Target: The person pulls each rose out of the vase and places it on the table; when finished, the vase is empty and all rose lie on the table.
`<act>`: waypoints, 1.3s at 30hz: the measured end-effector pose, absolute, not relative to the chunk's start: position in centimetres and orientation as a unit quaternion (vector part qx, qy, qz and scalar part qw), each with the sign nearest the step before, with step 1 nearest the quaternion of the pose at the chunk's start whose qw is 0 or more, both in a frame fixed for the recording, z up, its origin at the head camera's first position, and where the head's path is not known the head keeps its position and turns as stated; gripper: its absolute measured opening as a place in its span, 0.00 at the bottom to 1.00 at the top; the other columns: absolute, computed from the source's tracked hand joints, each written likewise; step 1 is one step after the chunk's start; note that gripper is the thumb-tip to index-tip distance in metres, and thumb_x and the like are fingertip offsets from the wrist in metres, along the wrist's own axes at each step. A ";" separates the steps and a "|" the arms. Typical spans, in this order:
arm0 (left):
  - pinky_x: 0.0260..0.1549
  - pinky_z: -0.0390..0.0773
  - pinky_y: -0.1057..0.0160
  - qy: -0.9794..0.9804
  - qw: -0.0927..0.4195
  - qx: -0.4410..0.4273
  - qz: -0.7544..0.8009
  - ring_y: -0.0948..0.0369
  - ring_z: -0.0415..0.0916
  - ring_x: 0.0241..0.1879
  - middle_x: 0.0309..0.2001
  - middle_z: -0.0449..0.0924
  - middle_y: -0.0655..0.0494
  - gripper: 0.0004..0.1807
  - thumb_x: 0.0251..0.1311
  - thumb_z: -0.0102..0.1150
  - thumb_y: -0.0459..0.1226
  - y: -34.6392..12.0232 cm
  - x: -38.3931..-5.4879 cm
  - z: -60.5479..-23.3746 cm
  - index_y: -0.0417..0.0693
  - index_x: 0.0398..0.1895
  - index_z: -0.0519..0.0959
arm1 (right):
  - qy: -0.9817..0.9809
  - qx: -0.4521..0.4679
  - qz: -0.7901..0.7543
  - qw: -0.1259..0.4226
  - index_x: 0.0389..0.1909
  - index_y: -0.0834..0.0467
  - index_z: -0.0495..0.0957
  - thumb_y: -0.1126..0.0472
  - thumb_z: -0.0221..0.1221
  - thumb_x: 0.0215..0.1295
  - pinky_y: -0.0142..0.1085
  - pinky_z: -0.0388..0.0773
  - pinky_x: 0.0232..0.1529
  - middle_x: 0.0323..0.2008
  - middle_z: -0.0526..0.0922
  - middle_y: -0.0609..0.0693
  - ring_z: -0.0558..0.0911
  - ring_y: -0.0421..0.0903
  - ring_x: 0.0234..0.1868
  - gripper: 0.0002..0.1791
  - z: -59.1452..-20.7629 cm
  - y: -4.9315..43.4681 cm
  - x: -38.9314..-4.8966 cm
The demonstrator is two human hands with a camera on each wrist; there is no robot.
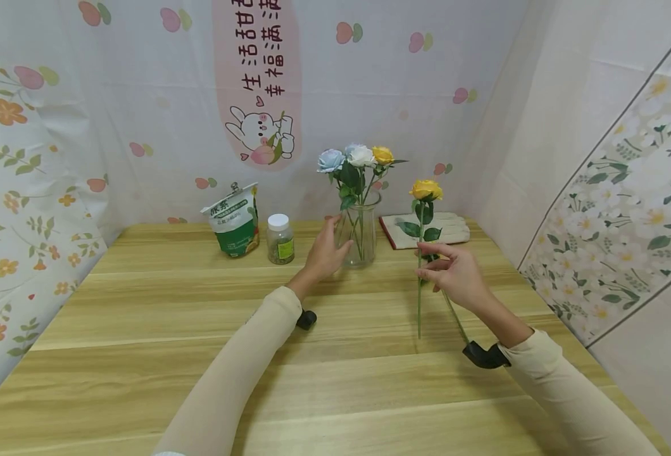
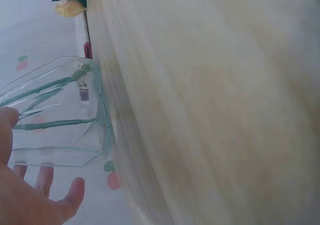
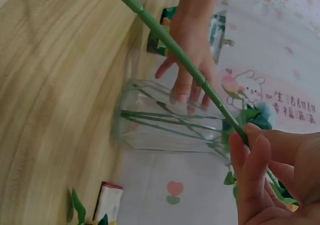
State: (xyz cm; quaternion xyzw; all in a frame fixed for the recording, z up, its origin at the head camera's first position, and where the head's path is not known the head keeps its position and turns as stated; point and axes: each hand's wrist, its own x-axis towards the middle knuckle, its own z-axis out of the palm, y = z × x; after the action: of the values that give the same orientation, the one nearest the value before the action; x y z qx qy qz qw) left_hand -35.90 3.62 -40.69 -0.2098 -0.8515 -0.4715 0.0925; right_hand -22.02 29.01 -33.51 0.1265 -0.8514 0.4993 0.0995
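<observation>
A clear glass vase holds blue, white and yellow artificial roses. My left hand rests against the vase's left side, fingers spread and fairly straight; the left wrist view shows its thumb in front of the glass. To the right of the vase, my right hand pinches a yellow rose by its green stem between thumb and fingers. That rose stands upright, bloom up. Behind the right hand another flower stem lies on the table; in the left wrist view a yellow bloom shows low there.
White gloves with a red cuff lie at the back right of the wooden table. On the left stand a green-and-white pouch closed with a clip, and a small white-lidded jar. Patterned cloth hangs behind.
</observation>
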 end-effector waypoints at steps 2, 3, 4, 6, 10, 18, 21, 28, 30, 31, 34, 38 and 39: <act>0.63 0.68 0.45 -0.853 0.092 -0.209 -0.470 0.50 0.63 0.70 0.74 0.60 0.49 0.35 0.71 0.57 0.42 3.6 -35.9 -40.7 0.50 0.76 0.53 | -0.854 0.124 0.499 0.084 0.63 0.66 0.75 0.73 0.66 0.60 0.37 0.80 0.20 0.56 0.77 0.67 0.86 0.35 0.35 0.28 -33.8 29.1 -22.1; 0.63 0.68 0.45 -0.853 0.093 -0.209 -0.469 0.50 0.63 0.69 0.74 0.60 0.48 0.36 0.71 0.57 0.42 3.6 -35.9 -40.7 0.50 0.76 0.53 | -0.855 0.125 0.497 0.079 0.63 0.66 0.74 0.73 0.66 0.60 0.37 0.80 0.20 0.57 0.78 0.67 0.86 0.35 0.36 0.28 -34.0 29.2 -22.2; 0.63 0.68 0.45 -0.853 0.094 -0.210 -0.469 0.50 0.63 0.70 0.74 0.60 0.49 0.36 0.71 0.57 0.42 3.6 -35.9 -40.7 0.50 0.76 0.53 | -0.857 0.127 0.493 0.076 0.63 0.66 0.74 0.73 0.67 0.59 0.38 0.80 0.20 0.57 0.78 0.67 0.86 0.35 0.36 0.29 -34.1 29.2 -22.3; 0.63 0.68 0.45 -0.853 0.095 -0.211 -0.468 0.50 0.63 0.69 0.74 0.60 0.48 0.36 0.71 0.57 0.42 3.5 -35.9 -40.7 0.50 0.76 0.53 | -0.862 0.129 0.485 0.070 0.63 0.66 0.74 0.73 0.67 0.58 0.39 0.81 0.20 0.57 0.78 0.66 0.86 0.36 0.36 0.30 -34.5 29.3 -22.4; 0.63 0.69 0.45 -0.853 0.094 -0.211 -0.469 0.49 0.63 0.69 0.73 0.61 0.47 0.36 0.71 0.57 0.42 3.5 -35.9 -40.8 0.50 0.76 0.53 | -0.868 0.123 0.479 0.049 0.65 0.66 0.72 0.73 0.68 0.58 0.43 0.82 0.22 0.58 0.78 0.66 0.86 0.36 0.36 0.32 -35.2 29.5 -22.6; 0.62 0.69 0.43 -0.852 0.094 -0.209 -0.470 0.47 0.63 0.69 0.72 0.62 0.45 0.36 0.70 0.58 0.42 3.6 -36.0 -40.8 0.50 0.76 0.53 | -0.870 0.113 0.479 -0.003 0.68 0.70 0.66 0.76 0.65 0.58 0.37 0.83 0.29 0.60 0.74 0.71 0.87 0.53 0.42 0.35 -36.3 29.6 -22.9; 0.62 0.69 0.43 -0.853 0.093 -0.207 -0.469 0.47 0.64 0.69 0.72 0.63 0.45 0.36 0.70 0.58 0.42 3.6 -36.0 -40.8 0.50 0.76 0.53 | -0.859 0.114 0.498 -0.030 0.69 0.71 0.63 0.78 0.62 0.58 0.34 0.83 0.31 0.62 0.69 0.73 0.84 0.63 0.47 0.36 -36.8 29.7 -23.2; 0.63 0.69 0.44 -0.853 0.095 -0.209 -0.469 0.48 0.63 0.69 0.72 0.61 0.46 0.36 0.70 0.58 0.42 3.6 -36.0 -40.8 0.50 0.76 0.54 | -0.848 0.109 0.513 -0.068 0.69 0.76 0.60 0.82 0.63 0.55 0.34 0.84 0.37 0.62 0.64 0.76 0.84 0.66 0.46 0.39 -37.6 30.2 -23.6; 0.63 0.68 0.44 -0.853 0.097 -0.208 -0.468 0.48 0.63 0.69 0.73 0.61 0.46 0.36 0.70 0.58 0.41 3.6 -36.0 -40.9 0.49 0.76 0.54 | -0.848 0.106 0.514 -0.078 0.68 0.77 0.60 0.83 0.63 0.54 0.35 0.84 0.38 0.61 0.64 0.77 0.84 0.66 0.46 0.39 -37.8 30.2 -23.6; 0.64 0.68 0.44 -0.853 0.098 -0.209 -0.468 0.48 0.63 0.69 0.73 0.61 0.46 0.36 0.70 0.58 0.41 3.6 -36.0 -40.9 0.49 0.76 0.54 | -0.846 0.104 0.516 -0.084 0.68 0.78 0.60 0.83 0.63 0.54 0.35 0.84 0.38 0.60 0.64 0.77 0.84 0.66 0.46 0.39 -37.8 30.3 -23.6; 0.64 0.67 0.45 -0.854 0.099 -0.208 -0.467 0.48 0.62 0.69 0.73 0.61 0.46 0.36 0.70 0.58 0.41 3.6 -36.0 -40.9 0.48 0.76 0.54 | -0.842 0.103 0.521 -0.097 0.67 0.80 0.59 0.84 0.62 0.54 0.37 0.85 0.39 0.59 0.64 0.78 0.84 0.66 0.46 0.39 -38.0 30.4 -23.6; 0.64 0.67 0.45 -0.854 0.098 -0.208 -0.466 0.48 0.63 0.69 0.72 0.62 0.46 0.36 0.70 0.58 0.41 3.6 -36.0 -40.9 0.48 0.76 0.54 | -0.842 0.105 0.517 -0.112 0.67 0.80 0.59 0.83 0.63 0.53 0.38 0.85 0.40 0.59 0.65 0.78 0.85 0.63 0.45 0.39 -38.4 30.8 -23.8; 0.64 0.68 0.45 -0.855 0.098 -0.208 -0.466 0.48 0.63 0.69 0.72 0.62 0.46 0.36 0.70 0.58 0.41 3.6 -35.9 -40.8 0.48 0.76 0.54 | -0.843 0.104 0.516 -0.115 0.67 0.80 0.59 0.83 0.64 0.53 0.38 0.85 0.40 0.59 0.65 0.78 0.85 0.62 0.45 0.39 -38.4 30.9 -23.8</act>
State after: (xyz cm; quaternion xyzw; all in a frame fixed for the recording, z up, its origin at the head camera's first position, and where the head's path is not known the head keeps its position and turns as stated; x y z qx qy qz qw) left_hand -35.94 3.60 -40.85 -0.2083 -0.8545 -0.4656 0.0981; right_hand -23.80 30.93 -38.44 0.1038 -0.8426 0.5157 -0.1152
